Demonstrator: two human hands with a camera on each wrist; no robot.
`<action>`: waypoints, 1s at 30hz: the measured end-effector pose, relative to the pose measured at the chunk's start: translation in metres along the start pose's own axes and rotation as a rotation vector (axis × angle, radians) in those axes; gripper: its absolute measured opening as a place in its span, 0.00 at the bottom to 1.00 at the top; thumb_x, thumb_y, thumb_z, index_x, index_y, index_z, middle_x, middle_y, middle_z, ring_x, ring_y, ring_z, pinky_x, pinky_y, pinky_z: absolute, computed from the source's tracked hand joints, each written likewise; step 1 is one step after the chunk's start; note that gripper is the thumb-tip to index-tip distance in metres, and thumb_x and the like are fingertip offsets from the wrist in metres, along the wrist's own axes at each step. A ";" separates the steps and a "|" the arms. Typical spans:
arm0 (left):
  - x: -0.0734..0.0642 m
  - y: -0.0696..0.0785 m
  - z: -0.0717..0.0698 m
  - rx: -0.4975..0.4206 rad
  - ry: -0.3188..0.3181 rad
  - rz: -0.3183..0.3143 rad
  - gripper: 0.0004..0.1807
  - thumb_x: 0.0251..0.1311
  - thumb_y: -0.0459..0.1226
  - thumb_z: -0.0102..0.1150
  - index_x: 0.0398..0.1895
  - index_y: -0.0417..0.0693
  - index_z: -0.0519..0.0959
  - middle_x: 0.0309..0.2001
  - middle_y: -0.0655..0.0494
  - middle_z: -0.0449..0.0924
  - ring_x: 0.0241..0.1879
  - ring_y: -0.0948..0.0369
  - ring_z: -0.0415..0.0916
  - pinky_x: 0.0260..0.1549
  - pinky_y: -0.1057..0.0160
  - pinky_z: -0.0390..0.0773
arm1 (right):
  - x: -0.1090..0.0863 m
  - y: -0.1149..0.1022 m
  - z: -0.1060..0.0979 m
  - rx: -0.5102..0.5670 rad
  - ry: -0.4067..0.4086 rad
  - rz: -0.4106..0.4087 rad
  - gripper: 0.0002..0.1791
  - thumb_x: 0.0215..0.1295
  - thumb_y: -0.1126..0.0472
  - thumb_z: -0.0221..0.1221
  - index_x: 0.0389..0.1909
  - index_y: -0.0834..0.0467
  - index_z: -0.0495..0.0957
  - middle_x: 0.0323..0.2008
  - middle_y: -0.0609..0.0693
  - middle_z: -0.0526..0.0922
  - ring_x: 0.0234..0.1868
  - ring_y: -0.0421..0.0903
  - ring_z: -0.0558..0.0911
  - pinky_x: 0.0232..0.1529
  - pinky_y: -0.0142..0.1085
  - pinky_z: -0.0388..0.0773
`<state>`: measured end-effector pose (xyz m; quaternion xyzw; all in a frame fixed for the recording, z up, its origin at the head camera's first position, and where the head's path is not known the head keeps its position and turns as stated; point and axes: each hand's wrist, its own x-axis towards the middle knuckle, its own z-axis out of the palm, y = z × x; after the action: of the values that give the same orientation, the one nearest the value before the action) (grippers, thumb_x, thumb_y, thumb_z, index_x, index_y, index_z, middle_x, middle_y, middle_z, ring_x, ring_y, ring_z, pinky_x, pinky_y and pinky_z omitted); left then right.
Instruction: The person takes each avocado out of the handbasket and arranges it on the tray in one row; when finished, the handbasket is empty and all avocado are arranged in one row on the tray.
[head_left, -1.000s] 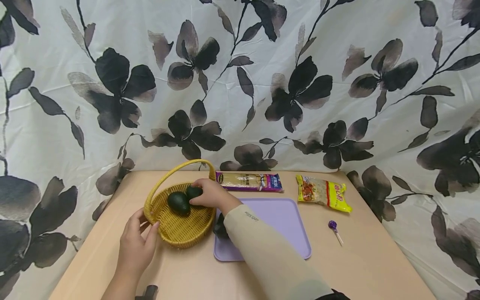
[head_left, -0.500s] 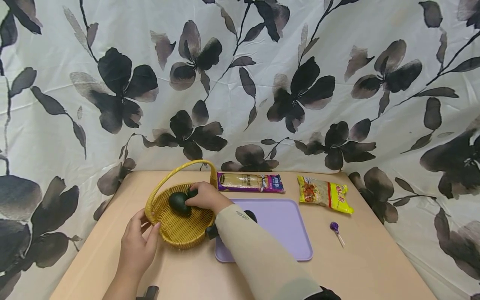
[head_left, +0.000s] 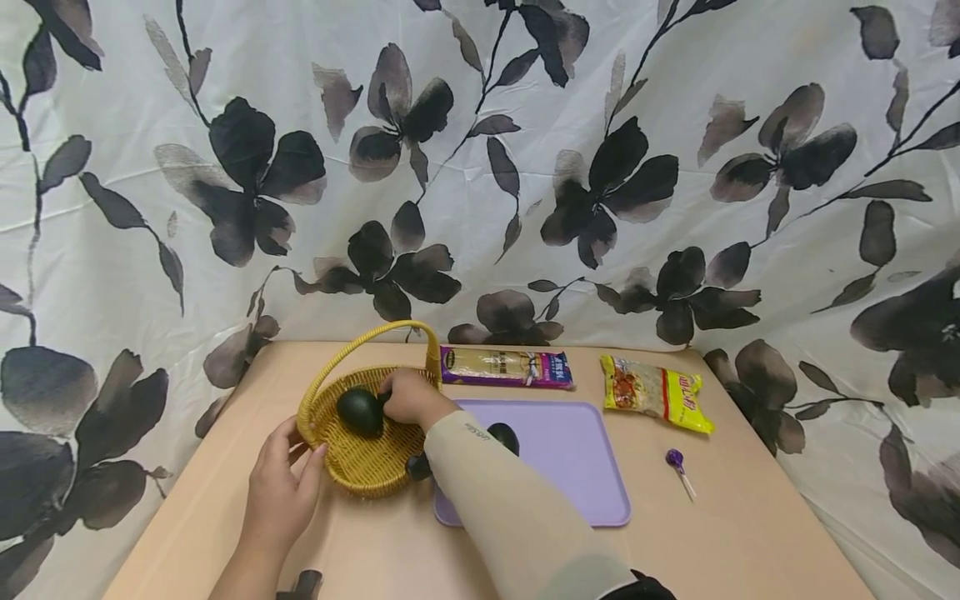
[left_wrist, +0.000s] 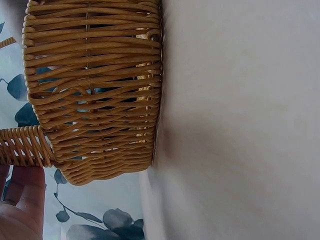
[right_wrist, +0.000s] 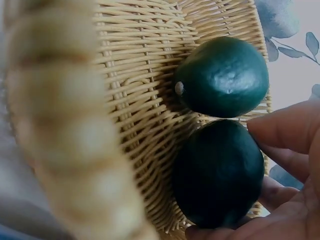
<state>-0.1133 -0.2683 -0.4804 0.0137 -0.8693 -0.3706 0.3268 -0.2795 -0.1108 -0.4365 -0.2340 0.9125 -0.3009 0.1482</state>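
A yellow wicker basket (head_left: 360, 475) with a tall handle stands left of the tray. My left hand (head_left: 283, 492) grips it at the foot of the handle; in the left wrist view the fingers (left_wrist: 30, 187) bend round the woven handle. Inside the basket lies one dark green avocado (head_left: 359, 412), its stem end (right_wrist: 179, 88) showing in the right wrist view. Right beside it, my right hand (head_left: 415, 398) holds a second avocado (right_wrist: 218, 172) between thumb and fingers, low in the basket. From the head view, that avocado is mostly hidden behind the hand.
A lilac tray (head_left: 566, 467) lies under my right forearm, with another avocado (head_left: 504, 437) on it. Behind are a purple noodle packet (head_left: 506, 367) and a yellow snack bag (head_left: 657, 393). A purple lollipop (head_left: 678, 471) lies at the right. A floral curtain (head_left: 480, 183) hangs behind the table.
My right hand has turned and settled slightly lower in the basket with its avocado. The sleeve shifted left, baring the avocado on the tray. The left hand keeps its grip.
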 end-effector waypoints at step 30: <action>0.000 0.001 0.000 -0.007 0.010 0.011 0.31 0.63 0.25 0.65 0.69 0.35 0.66 0.57 0.43 0.75 0.58 0.48 0.77 0.60 0.87 0.70 | -0.002 0.003 0.003 0.029 -0.061 -0.073 0.17 0.65 0.67 0.61 0.52 0.50 0.86 0.50 0.43 0.86 0.45 0.39 0.77 0.46 0.26 0.76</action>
<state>-0.1130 -0.2673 -0.4802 0.0095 -0.8663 -0.3718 0.3335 -0.2776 -0.1091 -0.4406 -0.2741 0.8940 -0.3120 0.1681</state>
